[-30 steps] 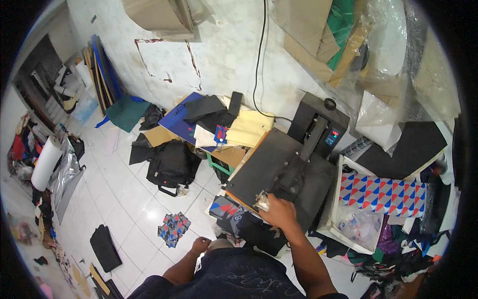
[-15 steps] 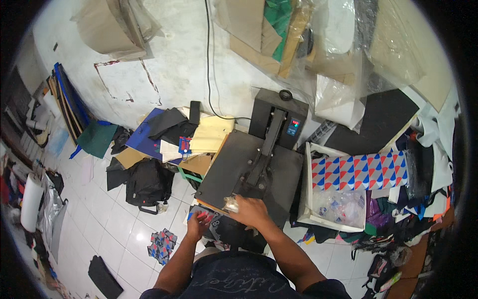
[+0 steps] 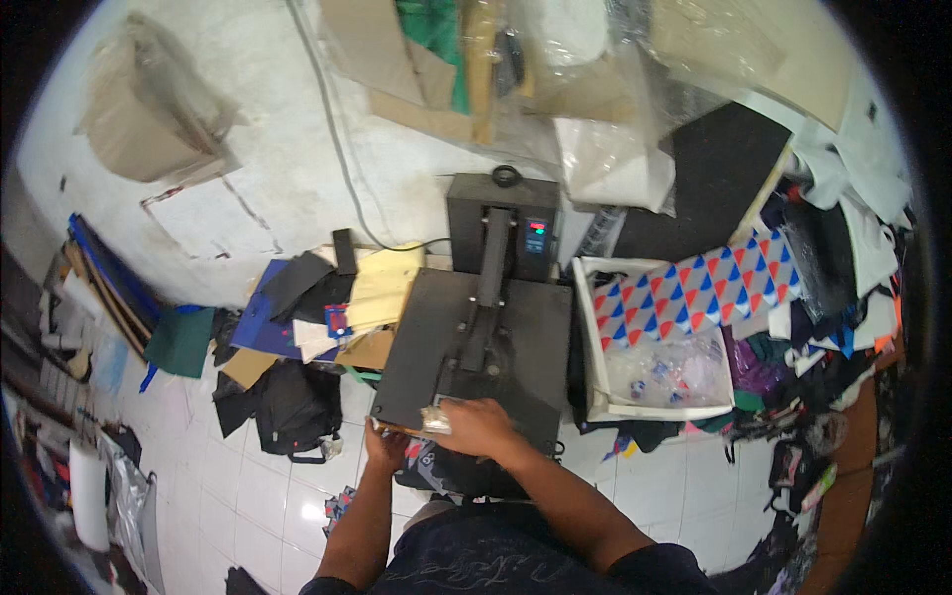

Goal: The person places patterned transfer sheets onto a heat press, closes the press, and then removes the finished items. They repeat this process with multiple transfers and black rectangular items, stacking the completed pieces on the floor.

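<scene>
A black heat press (image 3: pixel 526 327) with a flat square plate and a small lit display stands in front of me. My right hand (image 3: pixel 481 428) is closed around the front end of its lever, where a pale, crinkled wrapping (image 3: pixel 434 419) sticks out past the fingers. At the front left corner of the press is my left hand (image 3: pixel 385 446), touching the edge. Its fingertips are mostly hidden under that edge. Dark printed fabric (image 3: pixel 436 466) with some red lies below the front edge, between my forearms.
Right of the press, a white tray (image 3: pixel 587 347) holds a sheet with a red, blue and grey pattern (image 3: pixel 694 288) and clear plastic. Yellow and black sheets (image 3: pixel 382 288) are piled at left. A black bag (image 3: pixel 297 412) and patterned pieces (image 3: pixel 339 508) lie on the tiled floor.
My left hand has gone from just below the press up to its front left corner. My right hand stays on the lever's end. The whole view has shifted and turned.
</scene>
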Demonstrator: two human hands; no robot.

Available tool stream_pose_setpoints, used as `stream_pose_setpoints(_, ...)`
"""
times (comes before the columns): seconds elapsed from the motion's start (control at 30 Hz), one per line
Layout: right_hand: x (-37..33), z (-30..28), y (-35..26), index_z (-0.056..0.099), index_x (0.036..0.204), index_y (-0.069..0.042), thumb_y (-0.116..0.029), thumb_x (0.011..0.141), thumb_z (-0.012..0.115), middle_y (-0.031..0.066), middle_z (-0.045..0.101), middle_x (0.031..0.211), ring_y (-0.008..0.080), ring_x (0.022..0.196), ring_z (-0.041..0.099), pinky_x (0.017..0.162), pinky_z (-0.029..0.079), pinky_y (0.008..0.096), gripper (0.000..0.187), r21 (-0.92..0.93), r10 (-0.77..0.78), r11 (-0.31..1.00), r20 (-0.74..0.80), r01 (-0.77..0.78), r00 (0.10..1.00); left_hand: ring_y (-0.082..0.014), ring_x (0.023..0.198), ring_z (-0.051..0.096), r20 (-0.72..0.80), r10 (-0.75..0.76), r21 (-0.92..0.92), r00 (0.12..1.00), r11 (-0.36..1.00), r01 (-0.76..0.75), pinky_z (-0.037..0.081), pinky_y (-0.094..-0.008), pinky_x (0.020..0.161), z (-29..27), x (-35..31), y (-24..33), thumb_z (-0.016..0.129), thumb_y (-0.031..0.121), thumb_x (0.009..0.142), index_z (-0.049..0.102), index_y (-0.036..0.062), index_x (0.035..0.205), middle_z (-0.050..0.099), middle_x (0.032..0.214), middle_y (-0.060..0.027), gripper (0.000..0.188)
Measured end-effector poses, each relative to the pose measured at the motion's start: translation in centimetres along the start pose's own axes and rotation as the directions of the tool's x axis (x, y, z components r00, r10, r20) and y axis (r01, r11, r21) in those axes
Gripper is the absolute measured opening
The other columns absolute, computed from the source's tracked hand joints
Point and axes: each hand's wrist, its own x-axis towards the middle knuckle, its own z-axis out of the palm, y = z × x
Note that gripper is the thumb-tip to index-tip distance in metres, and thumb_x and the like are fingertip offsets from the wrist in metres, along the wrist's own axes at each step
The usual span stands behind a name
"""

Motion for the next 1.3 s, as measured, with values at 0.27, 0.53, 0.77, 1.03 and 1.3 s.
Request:
stream_pose_setpoints(0.27, -0.7, 0.2, 0.7, 0.060, 0.102, -0.006, -0.034, 0.072, 0.066, 0.0189, 0.068, 0.086, 0.0348, 0.084, 0.066, 0.076, 0.050, 0.0462, 0.042, 0.035, -0.032, 0.999, -0.019, 0.033, 0.999, -0.0355, 0.120, 0.046, 0.097, -0.070, -0.191, 0.993, 0.978, 0.088, 0.037, -0.0527, 0.102, -0.2, 1.1, 0.4, 0.038, 0.065, 0.089, 0.044, 0.0098, 0.125, 0.042, 0.130, -0.0225, 0.066)
stream_pose_setpoints(0.53, -0.7, -0.2, 1.0, 0.060, 0.103, -0.005, -0.037, 0.071, 0.067, 0.0194, 0.067, 0.090, 0.0350, 0.086, 0.066, 0.077, 0.049, 0.0465, 0.045, 0.015, 0.006, 1.000, 0.030, -0.006, 1.000, -0.0320, 0.116, 0.050, 0.119, -0.067, -0.168, 0.991, 0.982, 0.087, 0.039, -0.0507, 0.102, 1.6, 0.9, -0.2, 0.042, 0.047, 0.091, 0.051, 0.0081, 0.117, 0.052, 0.123, -0.0141, 0.048)
stream_pose_setpoints(0.77, 0.8, -1.0, -2.3, 0.062, 0.103, -0.010, -0.043, 0.072, 0.068, 0.0181, 0.068, 0.093, 0.0369, 0.086, 0.066, 0.078, 0.051, 0.0476, 0.045, 0.005, 0.017, 1.000, 0.041, -0.018, 0.999, -0.0297, 0.115, 0.053, 0.328, 0.106, -0.279, 0.939, 0.960, -0.011, 0.039, -0.0459, 0.102, -1.5, 4.0, 0.8, 0.038, 0.034, 0.095, 0.053, 0.0058, 0.125, 0.057, 0.124, -0.0118, 0.044)
stream_pose_setpoints(1.03, 1.4, -0.8, -2.6, 0.060, 0.102, -0.008, -0.041, 0.072, 0.069, 0.0201, 0.068, 0.087, 0.0381, 0.083, 0.066, 0.075, 0.051, 0.0481, 0.046, -0.145, 0.115, 0.985, 0.118, -0.098, 0.986, -0.0334, 0.117, 0.051, 0.196, 0.094, -0.287, 0.976, 0.957, -0.035, 0.035, -0.0503, 0.104, 0.8, 3.5, -0.9, 0.032, 0.032, 0.093, 0.054, 0.0032, 0.122, 0.056, 0.126, -0.0153, 0.046)
stream_pose_setpoints(1.3, 1.0, 0.5, -2.2, 0.058, 0.097, -0.007, -0.044, 0.073, 0.069, 0.0202, 0.067, 0.086, 0.0380, 0.082, 0.066, 0.073, 0.049, 0.0490, 0.045, -0.198, 0.127, 0.975, 0.098, -0.106, 0.987, -0.0349, 0.119, 0.049, 0.252, -0.001, -0.280, 0.968, 0.957, 0.074, 0.032, -0.0541, 0.103, 0.6, 3.4, -1.0, 0.034, 0.041, 0.090, 0.055, 0.0028, 0.123, 0.053, 0.130, -0.0175, 0.054)
